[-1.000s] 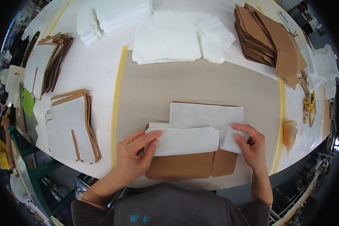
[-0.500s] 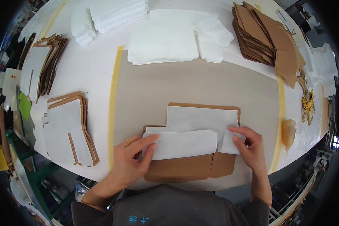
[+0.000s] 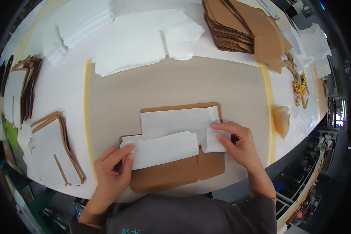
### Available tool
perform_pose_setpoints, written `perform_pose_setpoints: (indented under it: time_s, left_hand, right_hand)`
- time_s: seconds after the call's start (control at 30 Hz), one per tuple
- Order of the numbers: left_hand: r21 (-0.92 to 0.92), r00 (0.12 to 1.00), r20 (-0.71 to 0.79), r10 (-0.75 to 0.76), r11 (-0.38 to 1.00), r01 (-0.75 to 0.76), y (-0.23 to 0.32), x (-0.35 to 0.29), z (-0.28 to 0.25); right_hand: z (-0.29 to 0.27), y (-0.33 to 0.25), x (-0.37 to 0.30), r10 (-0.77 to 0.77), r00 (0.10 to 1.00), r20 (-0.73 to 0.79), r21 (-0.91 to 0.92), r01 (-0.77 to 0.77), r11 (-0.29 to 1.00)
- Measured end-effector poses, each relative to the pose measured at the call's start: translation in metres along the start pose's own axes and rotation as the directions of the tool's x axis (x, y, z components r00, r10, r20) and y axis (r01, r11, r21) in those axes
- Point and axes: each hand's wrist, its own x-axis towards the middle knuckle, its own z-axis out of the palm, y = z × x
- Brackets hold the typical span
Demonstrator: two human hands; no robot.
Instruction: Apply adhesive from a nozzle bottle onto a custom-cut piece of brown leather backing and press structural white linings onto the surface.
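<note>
In front of me lies a brown flat-cut panel, stepped in outline, with a white sheet on its upper part. The sheet's lower part is folded back over itself as a long white flap, leaving the panel's lower strip bare. My left hand pinches the flap's left end between thumb and fingers. At the other side, my right hand pinches the sheet's small right flap, thumb and index finger at its edge. A slit parts the two flaps. Both hands stay low over the panel.
A beige mat edged with yellow tape covers the table's middle. White sheets and brown panels are stacked at the back. Lined panels lie left. A plastic bottle of amber liquid lies right.
The whole view has shifted and tilted slightly, so the table appears farther left. Both hands keep their holds on the white sheet; the flaps look nearly the same.
</note>
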Motion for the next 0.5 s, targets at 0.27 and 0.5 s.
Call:
perform_pose_setpoints:
  time_s: [0.27, 0.5]
  left_hand:
    - [-0.062, 0.999, 0.028, -0.029, 0.998, 0.031, 0.0032, -0.0023, -0.0010]
    - [-0.018, 1.000, 0.011, 0.006, 1.000, -0.006, -0.0010, -0.0042, -0.0044]
  right_hand:
    - [-0.0002, 0.0003, -0.0041, 0.047, 0.998, -0.051, -0.037, -0.049, 0.998]
    - [0.0042, 0.0019, -0.0049, 0.035, 0.997, -0.068, -0.023, -0.037, 0.999]
